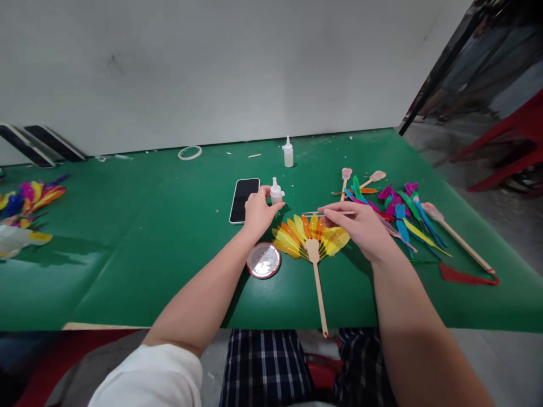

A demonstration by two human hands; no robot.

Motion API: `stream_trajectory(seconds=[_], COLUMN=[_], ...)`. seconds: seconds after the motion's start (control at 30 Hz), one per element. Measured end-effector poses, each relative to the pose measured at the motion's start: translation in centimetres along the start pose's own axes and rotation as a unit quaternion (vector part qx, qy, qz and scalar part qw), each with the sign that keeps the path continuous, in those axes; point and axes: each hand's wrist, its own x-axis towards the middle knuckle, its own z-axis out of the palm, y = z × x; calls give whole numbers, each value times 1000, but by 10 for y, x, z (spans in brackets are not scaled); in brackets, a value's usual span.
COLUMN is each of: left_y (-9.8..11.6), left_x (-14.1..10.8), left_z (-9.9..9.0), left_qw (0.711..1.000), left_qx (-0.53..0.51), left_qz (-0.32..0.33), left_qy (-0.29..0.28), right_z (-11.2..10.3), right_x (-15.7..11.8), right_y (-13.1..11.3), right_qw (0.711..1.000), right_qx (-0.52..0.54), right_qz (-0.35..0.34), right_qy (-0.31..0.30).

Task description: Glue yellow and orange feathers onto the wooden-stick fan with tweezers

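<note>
My left hand (259,210) has its thumb and fingers around a small white glue bottle (276,193), which is upright with its nozzle pointing up. In my right hand (354,221) is a pair of thin tweezers (313,214), tips pointing left over the far edge of a feather fan. That fan's yellow and orange feathers (291,240) spread around a pale wooden handle (319,288) lying toward the table's front edge. Left of the fan sits a round red-rimmed lid (263,260) with a shiny inside. A phone (245,199) lies just behind my left hand.
A second glue bottle (288,154) stands near the wall, with a white ring (189,152) to its left. Loose coloured feathers (401,217) and several wooden handles, one with a red tassel (464,275), lie right. More feathers (31,200) lie far left on the green table (139,237).
</note>
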Motion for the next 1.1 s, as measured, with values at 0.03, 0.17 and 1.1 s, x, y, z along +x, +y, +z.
stream_trajectory(seconds=[0.03, 0.17, 1.1], left_y=[1, 3, 5], left_x=[-1, -4, -41], left_z=[0, -1, -20], left_qw=[1000, 999, 938], left_qx=[11, 33, 61], left_qz=[2, 5, 341], left_qy=[3, 12, -25], right_z=[0, 1, 14], right_x=[0, 1, 5], right_y=[0, 0, 15], right_qw=[1000, 990, 920], right_qx=[-21, -139, -368], right_qz=[-5, -23, -106], right_qy=[-1, 0, -77])
